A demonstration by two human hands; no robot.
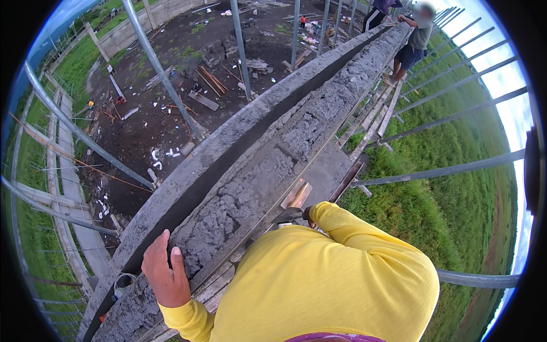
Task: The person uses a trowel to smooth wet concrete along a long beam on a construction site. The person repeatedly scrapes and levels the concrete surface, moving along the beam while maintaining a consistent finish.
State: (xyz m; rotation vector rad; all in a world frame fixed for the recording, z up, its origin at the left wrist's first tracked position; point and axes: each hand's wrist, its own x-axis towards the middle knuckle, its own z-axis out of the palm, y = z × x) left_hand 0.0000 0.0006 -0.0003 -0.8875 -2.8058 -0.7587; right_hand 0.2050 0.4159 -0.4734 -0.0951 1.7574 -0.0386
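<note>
My left hand (166, 273) lies on the rough mortar along the top of the concrete wall (245, 191), thumb and fingers apart and holding nothing. My right hand (308, 218) is mostly hidden by my yellow sleeve and body. It is at a small rectangular hand float (297, 194), light wood-coloured, which sits against the smoothed grey mortar (325, 174) on the wall's near side. The fingers cannot be made out clearly. A taut string line (263, 216) runs along the wall's near edge, close to the float.
Wooden scaffold planks (373, 117) and metal poles (439, 174) flank the wall on the right, above tall grass. Further along, a person (419, 34) stands on the planks; another (377, 14) is across the wall. Steel posts (162, 68) rise on the left over littered dark ground.
</note>
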